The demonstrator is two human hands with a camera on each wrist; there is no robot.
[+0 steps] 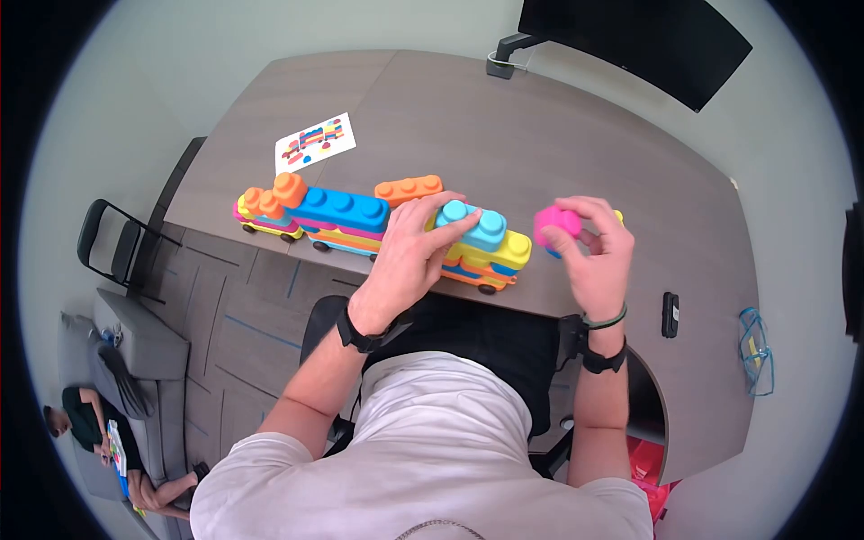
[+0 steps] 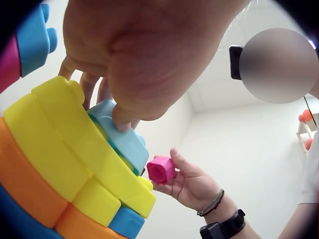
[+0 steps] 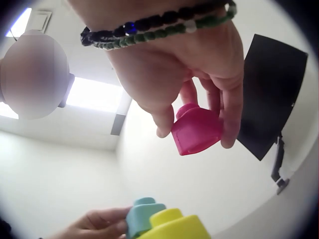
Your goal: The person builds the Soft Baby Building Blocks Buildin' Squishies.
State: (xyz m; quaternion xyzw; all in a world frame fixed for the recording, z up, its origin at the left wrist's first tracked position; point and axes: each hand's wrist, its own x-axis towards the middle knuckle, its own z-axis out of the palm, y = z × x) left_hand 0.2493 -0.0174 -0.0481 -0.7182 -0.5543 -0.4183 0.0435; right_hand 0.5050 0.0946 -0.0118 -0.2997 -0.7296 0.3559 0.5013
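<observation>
My right hand [image 1: 598, 256] pinches a small pink toy block [image 3: 197, 132] between thumb and fingers, raised to the right of a built row of blocks on wheels. My left hand [image 1: 409, 252] grips a light blue block [image 1: 484, 232] that sits on top of the row's right-hand section. Under it, in the left wrist view, are yellow blocks [image 2: 70, 144] over orange and blue ones. Farther left in the row, a long blue block [image 1: 346, 207] lies over pink and yellow layers. The left palm and fingers hide part of the row's middle.
An orange block [image 1: 409, 189] lies behind the row, and a picture card [image 1: 315, 142] farther back. Partly hidden blue and yellow pieces sit behind my right hand. A black case [image 1: 670, 315] and glasses [image 1: 756, 351] are at right; a monitor [image 1: 634, 45] stands behind. Another person sits at left.
</observation>
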